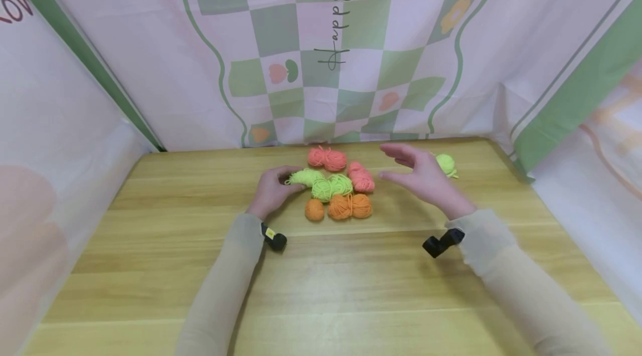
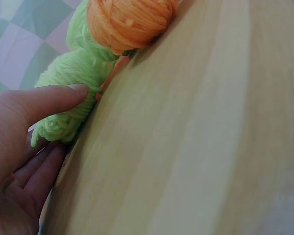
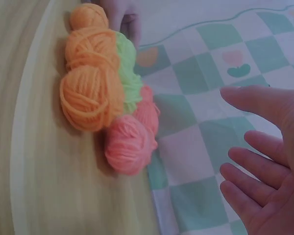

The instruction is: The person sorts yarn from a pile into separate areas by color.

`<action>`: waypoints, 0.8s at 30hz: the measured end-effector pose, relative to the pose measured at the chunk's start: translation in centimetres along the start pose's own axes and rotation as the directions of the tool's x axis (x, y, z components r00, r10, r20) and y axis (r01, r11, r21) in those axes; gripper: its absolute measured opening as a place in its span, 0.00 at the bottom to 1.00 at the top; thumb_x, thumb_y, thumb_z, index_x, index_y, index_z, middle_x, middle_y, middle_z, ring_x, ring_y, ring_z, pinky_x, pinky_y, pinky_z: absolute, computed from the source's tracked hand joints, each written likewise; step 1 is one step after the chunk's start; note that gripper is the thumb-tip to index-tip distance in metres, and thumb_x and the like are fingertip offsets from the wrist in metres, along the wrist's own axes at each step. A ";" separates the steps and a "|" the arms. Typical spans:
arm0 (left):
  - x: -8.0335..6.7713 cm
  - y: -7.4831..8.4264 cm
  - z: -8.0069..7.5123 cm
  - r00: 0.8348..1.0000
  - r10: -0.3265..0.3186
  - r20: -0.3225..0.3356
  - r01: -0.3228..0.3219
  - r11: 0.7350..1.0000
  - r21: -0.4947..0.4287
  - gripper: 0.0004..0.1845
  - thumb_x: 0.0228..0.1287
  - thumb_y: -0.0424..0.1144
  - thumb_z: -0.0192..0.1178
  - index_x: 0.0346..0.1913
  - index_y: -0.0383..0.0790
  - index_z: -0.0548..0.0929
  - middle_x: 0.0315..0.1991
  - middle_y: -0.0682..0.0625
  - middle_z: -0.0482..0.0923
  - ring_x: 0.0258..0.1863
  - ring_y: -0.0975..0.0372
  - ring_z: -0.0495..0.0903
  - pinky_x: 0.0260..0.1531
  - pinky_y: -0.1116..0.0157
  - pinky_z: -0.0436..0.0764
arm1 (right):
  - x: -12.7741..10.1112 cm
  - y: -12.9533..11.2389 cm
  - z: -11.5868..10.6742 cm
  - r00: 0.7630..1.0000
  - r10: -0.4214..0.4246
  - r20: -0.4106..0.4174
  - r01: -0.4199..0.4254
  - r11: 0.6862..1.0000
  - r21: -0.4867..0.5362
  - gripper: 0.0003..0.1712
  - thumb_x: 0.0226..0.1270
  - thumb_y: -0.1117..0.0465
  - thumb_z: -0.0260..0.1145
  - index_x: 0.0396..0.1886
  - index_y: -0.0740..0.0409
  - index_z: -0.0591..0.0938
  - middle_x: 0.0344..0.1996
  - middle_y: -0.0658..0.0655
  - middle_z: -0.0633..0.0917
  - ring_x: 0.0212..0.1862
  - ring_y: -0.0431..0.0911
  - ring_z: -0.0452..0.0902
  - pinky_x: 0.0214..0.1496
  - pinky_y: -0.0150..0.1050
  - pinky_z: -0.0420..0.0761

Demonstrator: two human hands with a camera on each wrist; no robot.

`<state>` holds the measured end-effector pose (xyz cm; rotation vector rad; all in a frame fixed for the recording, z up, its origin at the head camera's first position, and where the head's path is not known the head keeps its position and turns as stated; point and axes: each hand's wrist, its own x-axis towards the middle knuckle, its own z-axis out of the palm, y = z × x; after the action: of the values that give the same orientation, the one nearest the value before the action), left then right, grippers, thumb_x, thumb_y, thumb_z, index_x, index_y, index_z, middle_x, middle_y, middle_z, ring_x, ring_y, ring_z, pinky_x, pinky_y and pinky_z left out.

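Note:
At the left side of a group of yarn, my left hand (image 1: 275,189) grips the end of a yellow-green yarn skein (image 1: 307,178). In the left wrist view the thumb (image 2: 63,98) lies across that skein, with the other fingers behind and under it. Another green skein (image 1: 332,186) sits just right of it. My right hand (image 1: 423,175) is held to the right of the group, its fingers spread and relaxed around nothing. Nearest to it is a pink skein (image 1: 361,177), which stands apart from the fingertips in the right wrist view.
A pink skein (image 1: 327,159) lies behind the green ones. In front are a small orange ball (image 1: 314,210) and an orange skein (image 1: 350,206). A lone green ball (image 1: 445,165) lies beyond my right hand. A checkered curtain (image 1: 341,83) hangs along the wooden table's (image 1: 341,289) back edge.

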<state>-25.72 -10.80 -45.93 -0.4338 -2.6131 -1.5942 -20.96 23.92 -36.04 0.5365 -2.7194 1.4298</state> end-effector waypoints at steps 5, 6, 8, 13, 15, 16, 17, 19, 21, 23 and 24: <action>0.0 0.0 0.0 1.000 0.002 0.001 -0.002 1.000 -0.004 0.25 0.56 0.37 0.78 0.58 0.39 0.86 0.53 0.47 0.85 0.50 0.56 0.82 0.55 0.60 0.79 | 0.6 0.2 1.5 0.998 -0.006 0.055 0.006 1.000 0.000 0.39 0.64 0.54 0.77 0.71 0.62 0.73 0.67 0.63 0.76 0.68 0.61 0.70 0.72 0.53 0.66; 0.0 0.0 0.0 1.000 0.002 0.001 -0.002 1.000 -0.004 0.25 0.56 0.37 0.78 0.58 0.39 0.86 0.53 0.47 0.85 0.50 0.56 0.82 0.55 0.60 0.79 | 0.8 0.2 1.8 0.998 -0.008 0.065 0.008 1.000 -0.001 0.40 0.63 0.53 0.77 0.71 0.62 0.73 0.67 0.63 0.76 0.68 0.62 0.70 0.72 0.53 0.67; 0.0 0.0 0.0 1.000 0.002 0.001 -0.002 1.000 -0.006 0.25 0.56 0.37 0.78 0.58 0.39 0.86 0.53 0.47 0.85 0.50 0.56 0.82 0.55 0.60 0.79 | 1.1 0.3 2.4 0.997 -0.006 0.080 0.006 1.000 0.002 0.40 0.63 0.51 0.77 0.71 0.61 0.73 0.67 0.62 0.76 0.68 0.62 0.70 0.71 0.53 0.67; 0.0 0.0 0.0 1.000 0.005 -0.001 -0.005 1.000 -0.009 0.25 0.56 0.37 0.78 0.57 0.39 0.86 0.53 0.47 0.85 0.50 0.57 0.82 0.55 0.61 0.79 | 1.7 0.3 3.9 0.993 0.013 0.118 -0.017 0.999 0.036 0.41 0.62 0.50 0.78 0.71 0.59 0.73 0.68 0.60 0.76 0.67 0.59 0.71 0.70 0.55 0.69; 0.0 0.0 0.1 1.000 0.006 -0.003 -0.007 1.000 -0.011 0.25 0.56 0.37 0.78 0.57 0.39 0.86 0.53 0.47 0.85 0.50 0.57 0.82 0.55 0.61 0.79 | 1.9 0.2 4.5 0.991 0.021 0.133 -0.029 0.998 0.063 0.41 0.62 0.51 0.78 0.71 0.60 0.73 0.67 0.61 0.76 0.65 0.58 0.72 0.68 0.54 0.71; 0.0 0.0 0.1 1.000 0.005 -0.003 -0.005 1.000 -0.013 0.24 0.56 0.37 0.78 0.57 0.39 0.86 0.53 0.47 0.85 0.50 0.57 0.82 0.55 0.61 0.79 | 2.0 0.2 4.8 0.990 0.021 0.141 -0.032 0.997 0.076 0.41 0.62 0.52 0.78 0.71 0.61 0.73 0.67 0.63 0.76 0.65 0.58 0.73 0.68 0.53 0.72; 0.0 0.0 0.1 1.000 0.005 -0.004 -0.005 1.000 -0.014 0.24 0.56 0.37 0.78 0.57 0.39 0.86 0.53 0.47 0.85 0.50 0.57 0.82 0.55 0.61 0.79 | 2.1 0.2 5.0 0.989 0.024 0.146 -0.037 0.995 0.088 0.41 0.62 0.53 0.78 0.71 0.62 0.73 0.66 0.63 0.76 0.64 0.58 0.74 0.67 0.52 0.73; 0.0 0.0 0.1 1.000 0.006 -0.005 -0.006 1.000 -0.014 0.24 0.56 0.37 0.78 0.57 0.39 0.86 0.53 0.47 0.85 0.50 0.57 0.82 0.55 0.61 0.79 | 2.4 0.3 5.5 0.988 0.027 0.153 -0.044 0.993 0.106 0.41 0.61 0.55 0.78 0.71 0.63 0.72 0.65 0.65 0.77 0.62 0.58 0.76 0.65 0.51 0.76; 0.0 -0.1 0.1 1.000 0.008 -0.003 -0.008 1.000 -0.013 0.24 0.56 0.37 0.78 0.57 0.39 0.86 0.53 0.47 0.85 0.50 0.57 0.82 0.55 0.61 0.80 | 2.7 0.4 5.9 0.987 0.028 0.158 -0.045 0.993 0.108 0.41 0.61 0.57 0.78 0.71 0.65 0.72 0.64 0.66 0.77 0.60 0.58 0.77 0.63 0.50 0.77; 0.0 -0.1 0.1 1.000 0.013 -0.001 -0.013 1.000 -0.012 0.25 0.56 0.37 0.78 0.57 0.38 0.86 0.53 0.47 0.85 0.50 0.56 0.82 0.55 0.61 0.80 | 2.9 0.6 6.3 0.987 0.033 0.158 -0.047 0.995 0.090 0.41 0.61 0.57 0.78 0.70 0.65 0.72 0.64 0.66 0.77 0.60 0.58 0.77 0.63 0.49 0.77; 0.0 -0.1 0.0 1.000 0.012 -0.001 -0.012 1.000 -0.014 0.25 0.56 0.36 0.78 0.57 0.38 0.86 0.53 0.47 0.85 0.50 0.56 0.82 0.55 0.61 0.80 | 3.0 0.6 6.4 0.986 0.036 0.160 -0.050 0.995 0.085 0.40 0.61 0.58 0.78 0.70 0.65 0.73 0.64 0.66 0.78 0.61 0.58 0.77 0.64 0.49 0.77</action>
<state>-25.72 -10.81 -46.02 -0.4482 -2.5956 -1.6094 -23.04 18.21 -39.67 0.6246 -2.8142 1.5911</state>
